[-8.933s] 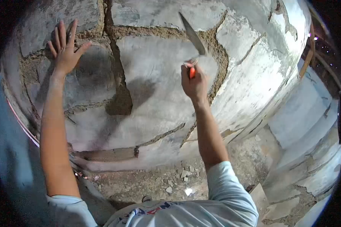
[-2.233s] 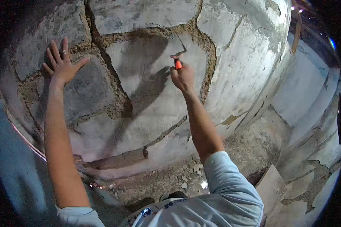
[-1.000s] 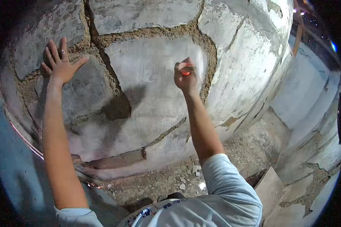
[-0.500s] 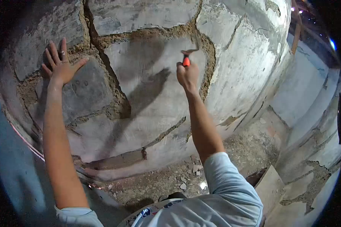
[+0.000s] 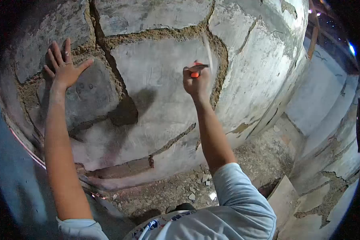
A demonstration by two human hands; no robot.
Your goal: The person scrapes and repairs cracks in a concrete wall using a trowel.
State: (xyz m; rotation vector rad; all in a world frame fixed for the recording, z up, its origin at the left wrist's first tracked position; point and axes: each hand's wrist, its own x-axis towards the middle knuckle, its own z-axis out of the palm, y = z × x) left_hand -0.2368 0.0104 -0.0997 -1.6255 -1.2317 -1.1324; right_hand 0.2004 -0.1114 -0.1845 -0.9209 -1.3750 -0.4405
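Spread fingers and thumb of my left hand (image 5: 67, 73) lie flat against the cracked grey wall (image 5: 160, 76) at the upper left, beside a rough brown groove. My right hand (image 5: 197, 82) is wrapped round the red-orange handle of a small scraping tool (image 5: 196, 72). That tool is over a smooth grey patch of wall, just left of the crumbly vertical groove (image 5: 220, 68). Its metal part is smeared by motion, so its exact shape and whether it touches the wall cannot be made out.
Rubble (image 5: 192, 192) lies on the ground below the wall. A flat board (image 5: 284, 196) leans at the lower right, near another wall (image 5: 332, 188) with peeling plaster. Wooden beams (image 5: 313, 40) and lights show at the upper right.
My right hand has moved slightly left and down, and the tool has turned in it. Its shadow has shifted left and down across the wall. My left hand stays in place.
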